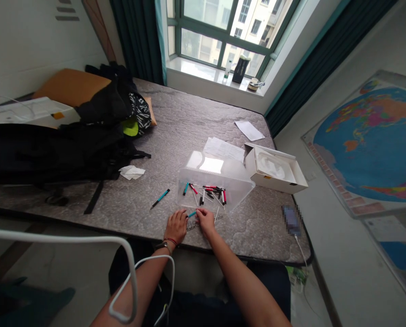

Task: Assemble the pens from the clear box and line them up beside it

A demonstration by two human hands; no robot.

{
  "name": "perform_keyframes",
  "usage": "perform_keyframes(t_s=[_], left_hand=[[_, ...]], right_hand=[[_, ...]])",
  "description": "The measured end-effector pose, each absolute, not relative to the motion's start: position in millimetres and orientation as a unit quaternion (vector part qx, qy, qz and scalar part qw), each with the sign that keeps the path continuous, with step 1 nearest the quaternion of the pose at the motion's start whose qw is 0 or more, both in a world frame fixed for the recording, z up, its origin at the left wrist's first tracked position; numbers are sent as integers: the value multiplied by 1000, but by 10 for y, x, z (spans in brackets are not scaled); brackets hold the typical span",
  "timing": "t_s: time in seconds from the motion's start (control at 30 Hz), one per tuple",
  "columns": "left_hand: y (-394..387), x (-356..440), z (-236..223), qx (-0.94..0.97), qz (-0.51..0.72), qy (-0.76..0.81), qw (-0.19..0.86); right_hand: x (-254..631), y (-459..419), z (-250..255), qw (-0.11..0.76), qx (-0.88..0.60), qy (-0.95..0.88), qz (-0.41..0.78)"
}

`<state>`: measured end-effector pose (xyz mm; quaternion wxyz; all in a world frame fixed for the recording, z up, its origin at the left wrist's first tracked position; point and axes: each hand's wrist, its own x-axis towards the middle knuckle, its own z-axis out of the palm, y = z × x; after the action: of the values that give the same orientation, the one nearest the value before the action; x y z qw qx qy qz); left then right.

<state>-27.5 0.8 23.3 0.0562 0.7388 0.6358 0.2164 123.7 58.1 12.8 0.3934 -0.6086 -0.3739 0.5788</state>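
Both my hands rest on the near edge of a grey mattress (189, 118), in front of a clear plastic box (239, 181). My left hand (175, 226) and my right hand (205, 220) are closed together on a teal pen (191, 214), one at each end. Inside the box lie several pens and pen caps (211, 190), red, black and teal. Another teal pen (160, 198) lies loose on the mattress, left of the box.
A black bag and clothes (87, 131) cover the left of the mattress, with a crumpled tissue (131, 172) beside them. An open white carton (276, 170), papers (223, 147) and a phone (290, 220) on a cable lie to the right. A world map (373, 141) lies on the floor.
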Motion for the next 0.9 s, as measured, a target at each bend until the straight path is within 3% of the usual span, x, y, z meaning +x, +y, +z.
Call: perform_keyframes(t_s=[0.23,0.4,0.5,0.63,0.9], left_hand=[[9,-280,205,737,216,638,54],[4,-280,207,737,216,638,57],[0,-279,216,736,214,639,61],[-1,-279,231,734,217,640,67],[0,-274,233,735,215,639,68]], right_hand=[[1253,504,202,354,-582,-497,538],[1637,571,358,339,-679,-548,353],[1951,637,382,271,-765,-516,272],[2081,653,343,227,-776,-465,360],[1565,629,411,424,-622,-302,585]])
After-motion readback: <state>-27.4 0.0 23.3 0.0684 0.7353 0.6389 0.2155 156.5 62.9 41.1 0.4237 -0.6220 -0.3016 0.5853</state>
